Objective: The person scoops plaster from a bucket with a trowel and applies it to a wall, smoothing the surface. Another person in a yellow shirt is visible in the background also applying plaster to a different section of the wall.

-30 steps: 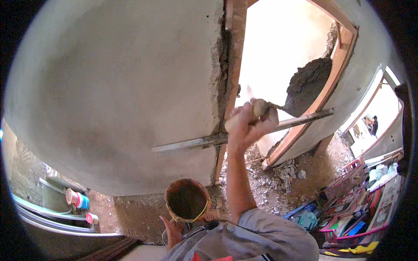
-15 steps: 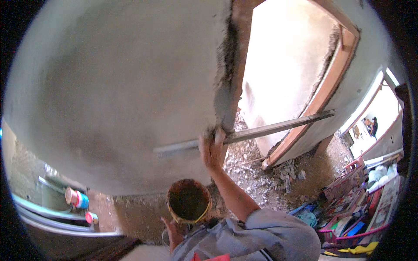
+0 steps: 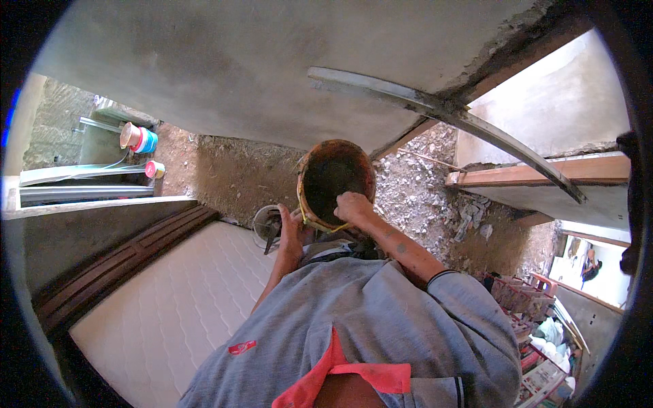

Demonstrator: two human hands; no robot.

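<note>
In front of my body is a worn, dirt-crusted bucket (image 3: 369,173) with a yellow rim edge and a dark, shadowed inside. My left hand (image 3: 291,228) grips its near left side, thumb raised, other fingers partly hidden. My right hand (image 3: 354,208) is closed in a fist over the bucket's near right rim; whatever it holds is hidden. A long, grey, mortar-stained straightedge (image 3: 500,139) extends from the plastered wall (image 3: 224,75) across the doorway, with neither hand on it. A pale round container (image 3: 261,223) stands beside my left hand, a dark narrow piece at its edge.
A pale quilted mattress (image 3: 170,285) with a dark wooden frame (image 3: 129,255) lies at the left. Rubble (image 3: 415,180) covers the floor by the wooden door frame (image 3: 544,171). Colored pails (image 3: 143,139) stand far left; baskets of clutter (image 3: 524,299) are at right.
My right hand has let go of the straightedge and come down to the bucket. The straightedge stays at the wall. My view has tilted down and swung, showing more of my torso and the mattress.
</note>
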